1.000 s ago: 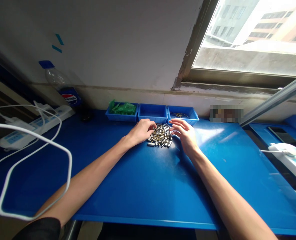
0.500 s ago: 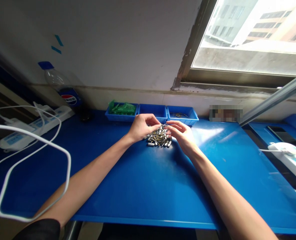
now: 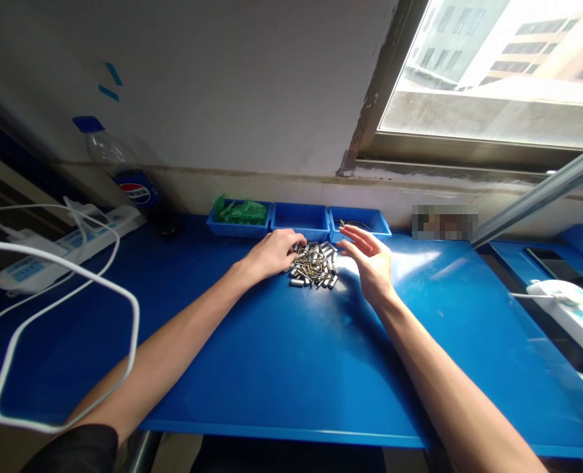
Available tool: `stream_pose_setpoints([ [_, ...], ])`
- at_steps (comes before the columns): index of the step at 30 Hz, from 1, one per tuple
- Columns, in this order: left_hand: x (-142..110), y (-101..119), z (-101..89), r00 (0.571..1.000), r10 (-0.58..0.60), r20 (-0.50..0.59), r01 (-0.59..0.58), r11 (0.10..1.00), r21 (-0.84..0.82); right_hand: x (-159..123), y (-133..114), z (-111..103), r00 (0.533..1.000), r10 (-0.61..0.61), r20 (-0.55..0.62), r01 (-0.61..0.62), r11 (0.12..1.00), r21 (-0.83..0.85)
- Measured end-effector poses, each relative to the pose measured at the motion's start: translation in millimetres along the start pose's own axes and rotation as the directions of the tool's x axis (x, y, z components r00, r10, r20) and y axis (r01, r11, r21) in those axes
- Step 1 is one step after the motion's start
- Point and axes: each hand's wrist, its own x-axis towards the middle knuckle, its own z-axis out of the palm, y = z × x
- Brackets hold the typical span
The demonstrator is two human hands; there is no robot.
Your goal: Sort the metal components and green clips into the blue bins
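Observation:
A pile of small dark-and-silver blocks and thin brass-coloured screw-like pieces (image 3: 316, 266) lies on the blue table (image 3: 281, 368). My left hand (image 3: 272, 253) is at the pile's left edge, its fingers curled down; what lies between the fingertips is hidden. To the right of the pile, my right hand (image 3: 373, 263) is raised with fingers stretched out and thumb apart. Its fingertips are by the front of the right blue bin (image 3: 383, 230), where a few thin pieces show. A small dark bit appears near the index fingertip, too small to name.
The middle blue bin (image 3: 299, 230) and the left bin (image 3: 239, 231), holding green plastic packets (image 3: 242, 211), stand along the wall. A cola bottle (image 3: 136, 190) stands behind left. White cables (image 3: 134, 315) loop over the left side, near my forearm. A power strip (image 3: 577, 309) lies far right.
My hands have moved apart. The left one has shifted left and curled down at the pile; the right has moved right to the right bin, uncovering the pile's right side.

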Motion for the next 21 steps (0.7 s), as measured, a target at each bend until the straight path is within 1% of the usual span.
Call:
stream_pose_setpoints([
  [2,0.0,-1.6,3.5,1.0,0.006,0.013,-0.006,1.0,0.02,0.6,0.2,-0.1,1.0,0.003,-0.007,-0.003,1.0,-0.012],
  [6,-0.6,-1.7,8.3,1.0,-0.007,0.023,0.006,0.998,0.057,-0.3,0.1,1.3,0.999,0.02,0.033,-0.019,0.999,-0.035],
  [13,-2.7,-0.3,7.3,1.0,0.019,0.011,-0.02,0.996,0.09,-2.1,-0.1,1.9,0.996,0.037,0.077,-0.032,0.998,-0.055],
  [18,-1.8,-2.9,8.2,0.999,0.052,-0.006,-0.052,0.998,0.041,-2.3,-1.7,2.1,0.996,0.047,0.078,-0.044,0.998,-0.039],
  [20,-0.3,-2.4,7.3,0.997,0.071,-0.042,-0.071,0.997,-0.006,-2.7,-3.2,2.3,0.996,0.052,0.072,-0.049,0.998,-0.035],
  [21,0.6,-1.2,6.4,0.994,0.077,-0.078,-0.08,0.996,-0.036,-2.9,-3.8,2.3,0.996,0.055,0.072,-0.053,0.998,-0.031],
])
